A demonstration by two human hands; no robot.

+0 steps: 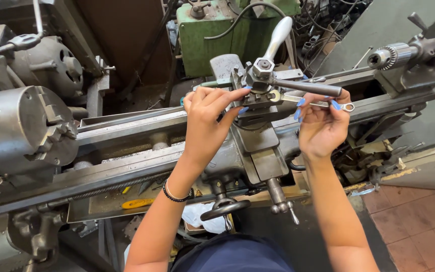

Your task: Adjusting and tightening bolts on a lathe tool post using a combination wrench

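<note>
while gripped, wrench lies crosswise (ring end right).

no packages, labels, signs, screens visible

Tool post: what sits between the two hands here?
Head view: between the left hand and right hand sits the tool post, with the spanner running from it to the right fingers, above the compound slide.
</note>
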